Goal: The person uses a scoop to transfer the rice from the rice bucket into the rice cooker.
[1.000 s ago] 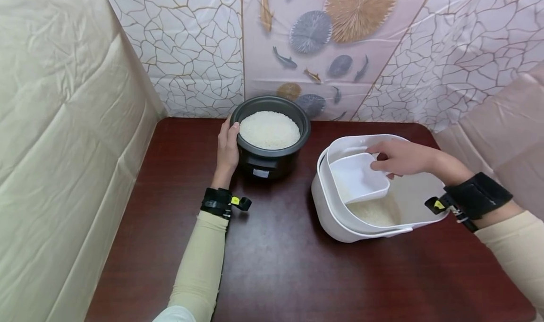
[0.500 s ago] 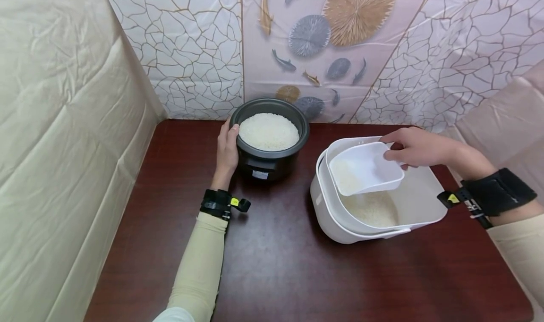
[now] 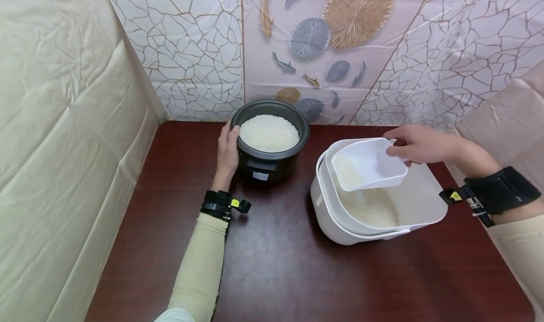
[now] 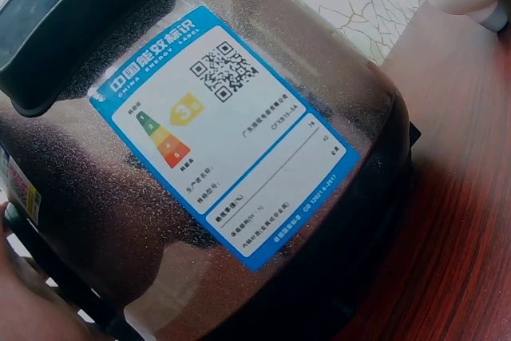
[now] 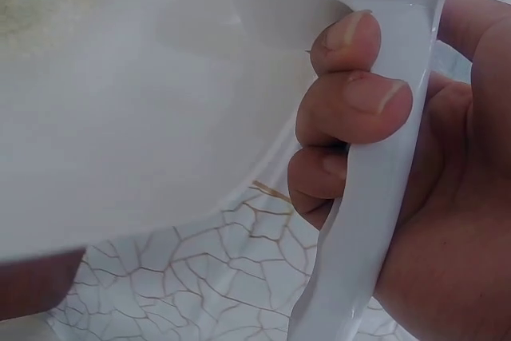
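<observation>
A black rice cooker [image 3: 278, 167] with white rice [image 3: 269, 133] in its dark pot stands at the back of the table. My left hand [image 3: 228, 153] holds its left side, the thumb near the rim. In the left wrist view, an energy label [image 4: 223, 137] fills much of the cooker's body, and part of my hand shows at the lower left. My right hand [image 3: 429, 145] grips a white scoop, fingers curled round its handle [image 5: 383, 181]. The scoop [image 3: 380, 166] is tilted above the white rice bin [image 3: 329, 218], with a little rice inside. More rice [image 3: 376, 211] lies at the bin's bottom.
The dark red wooden table [image 3: 272, 270] carries the cooker and the bin, with a gap between them. A patterned cloth [image 3: 195, 53] hangs close behind. Cream padded walls flank both sides, the left wall [image 3: 72, 171] running along the table edge.
My right hand has raised the scoop from inside the bin, shifting it up and to the right; the rice inside shows more now. My left hand stays on the cooker.
</observation>
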Motion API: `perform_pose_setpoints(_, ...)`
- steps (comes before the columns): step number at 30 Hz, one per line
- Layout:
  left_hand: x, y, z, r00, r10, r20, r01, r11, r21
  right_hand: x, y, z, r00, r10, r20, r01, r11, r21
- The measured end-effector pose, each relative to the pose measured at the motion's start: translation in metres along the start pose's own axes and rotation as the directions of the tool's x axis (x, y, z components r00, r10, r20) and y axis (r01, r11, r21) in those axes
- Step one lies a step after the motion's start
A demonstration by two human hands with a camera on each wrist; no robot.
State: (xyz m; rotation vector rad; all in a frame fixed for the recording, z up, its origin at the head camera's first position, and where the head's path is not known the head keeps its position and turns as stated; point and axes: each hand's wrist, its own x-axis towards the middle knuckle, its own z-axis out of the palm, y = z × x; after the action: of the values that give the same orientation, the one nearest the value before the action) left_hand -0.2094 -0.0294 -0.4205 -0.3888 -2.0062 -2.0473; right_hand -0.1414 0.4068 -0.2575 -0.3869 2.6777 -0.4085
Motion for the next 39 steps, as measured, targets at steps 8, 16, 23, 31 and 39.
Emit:
perform_pose_setpoints(8, 0.001, -0.001, -0.001, 1.0, 0.004, 0.005, -0.004, 1.0, -0.006, 0.003, -0.009, -0.023, 0.998, -0.051, -0.047, 0.051, 0.999, -0.006)
perform_pose_setpoints(16, 0.003, -0.001, -0.002, 1.0, 0.01, 0.007, -0.01, 1.0, -0.014, 0.022, -0.033, -0.044, 0.993, -0.083, -0.087, 0.081, 0.996, -0.029)
perform_pose_setpoints(23, 0.003, -0.003, -0.002, 1.0, 0.007, 0.001, -0.007, 1.0, -0.002, 0.057, -0.059, -0.055, 0.985, -0.124, -0.119, 0.113, 0.99, -0.089)
perform_pose_setpoints(31, 0.007, -0.003, -0.008, 1.0, 0.001, 0.011, -0.001, 1.0, -0.013, 0.105, -0.101, -0.065, 0.989, -0.099, -0.106, 0.081, 0.984, -0.157)
perform_pose_setpoints(39, 0.006, -0.005, -0.006, 1.0, 0.017, 0.015, -0.017, 1.0, -0.012, 0.135, -0.131, -0.058, 0.989, -0.101, -0.106, 0.075, 0.972, -0.221)
